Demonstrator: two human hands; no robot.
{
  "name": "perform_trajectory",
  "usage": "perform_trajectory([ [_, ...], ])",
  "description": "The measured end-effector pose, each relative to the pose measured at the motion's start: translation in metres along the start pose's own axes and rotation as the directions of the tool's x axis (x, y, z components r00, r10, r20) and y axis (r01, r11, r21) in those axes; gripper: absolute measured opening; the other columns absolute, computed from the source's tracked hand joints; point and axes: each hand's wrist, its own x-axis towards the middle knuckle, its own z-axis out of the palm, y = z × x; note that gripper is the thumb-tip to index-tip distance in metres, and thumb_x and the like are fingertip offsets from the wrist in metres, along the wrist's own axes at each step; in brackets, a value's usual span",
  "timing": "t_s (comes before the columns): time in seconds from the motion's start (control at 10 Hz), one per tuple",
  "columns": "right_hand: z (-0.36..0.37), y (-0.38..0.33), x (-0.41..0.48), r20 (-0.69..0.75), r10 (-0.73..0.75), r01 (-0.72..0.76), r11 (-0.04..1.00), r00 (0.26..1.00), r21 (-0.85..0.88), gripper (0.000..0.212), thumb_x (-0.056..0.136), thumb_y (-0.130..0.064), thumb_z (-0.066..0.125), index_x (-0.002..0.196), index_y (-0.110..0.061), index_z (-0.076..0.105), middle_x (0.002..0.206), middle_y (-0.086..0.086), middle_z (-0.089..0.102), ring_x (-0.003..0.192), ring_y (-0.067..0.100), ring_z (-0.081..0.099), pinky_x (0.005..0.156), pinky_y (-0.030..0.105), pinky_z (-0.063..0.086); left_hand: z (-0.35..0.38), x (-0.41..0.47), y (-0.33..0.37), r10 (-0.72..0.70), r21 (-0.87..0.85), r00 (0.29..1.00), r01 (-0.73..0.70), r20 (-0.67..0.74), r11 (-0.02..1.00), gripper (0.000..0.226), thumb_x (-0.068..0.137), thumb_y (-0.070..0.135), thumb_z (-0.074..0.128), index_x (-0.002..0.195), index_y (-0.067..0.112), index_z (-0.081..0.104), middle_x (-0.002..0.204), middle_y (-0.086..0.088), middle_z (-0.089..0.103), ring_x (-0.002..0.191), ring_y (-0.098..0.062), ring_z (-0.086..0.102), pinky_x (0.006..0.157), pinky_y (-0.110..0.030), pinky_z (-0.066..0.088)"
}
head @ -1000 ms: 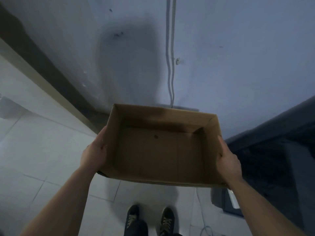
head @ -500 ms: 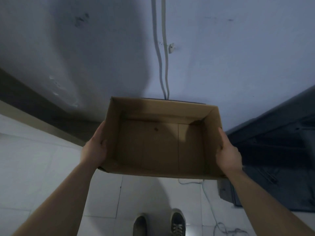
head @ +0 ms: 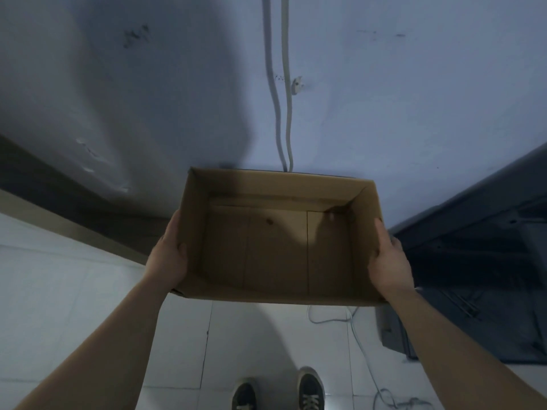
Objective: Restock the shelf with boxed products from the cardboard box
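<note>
Cardboard box (head: 275, 253) hangs open-topped between both hands, above the tiled floor (head: 59, 291) and near the blue wall (head: 384, 113). Left hand (head: 167, 258) grips the left side wall of the box; right hand (head: 390, 261) grips the right side wall, each thumb lying along the rim.

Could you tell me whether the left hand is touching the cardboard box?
Touching. The head view shows the left hand gripping the left wall of the cardboard box, no gap between them.
</note>
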Motion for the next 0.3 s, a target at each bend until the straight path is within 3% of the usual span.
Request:
perform_trajectory([
  [0.1,-0.005,-0.009,-0.006,-0.014,-0.031,0.029,0.996,0.999,-0.083,0.062,0.096,-0.012,0.046,0.151,-0.028,0.021,0.156,0.017,0.019,0.135,0.039,0.035,0.105,0.049,0.04,-0.006,-0.003,0.01,-0.017,-0.007,1.0,0.017,0.004,1.0,0.067,0.094,0.008,0.046,0.147,0.036,0.018,0.139,-0.012,0.042,0.11,-0.038,0.055,0.087,-0.049,0.049],
  [0.2,-0.019,-0.023,-0.012,-0.016,-0.084,0.081,0.986,0.996,-0.146,0.054,0.096,-0.018,0.049,0.148,-0.019,0.032,0.155,0.02,0.022,0.142,0.037,0.023,0.114,0.047,0.029,-0.02,-0.008,0.02,-0.005,0.055,1.0,0.004,0.009,0.998,0.056,0.092,0.018,0.049,0.144,0.028,0.031,0.141,-0.008,0.044,0.118,-0.035,0.051,0.098,-0.052,0.044],
  [0.3,-0.042,-0.043,-0.025,-0.039,-0.136,0.127,0.978,0.99,-0.164,0.054,0.095,-0.022,0.052,0.146,-0.015,0.035,0.151,0.021,0.033,0.14,0.035,0.029,0.115,0.046,0.028,-0.043,-0.016,0.036,0.043,0.116,0.999,-0.044,0.008,0.992,0.049,0.091,0.026,0.048,0.14,0.024,0.039,0.133,-0.005,0.053,0.117,-0.029,0.053,0.098,-0.051,0.045],
])
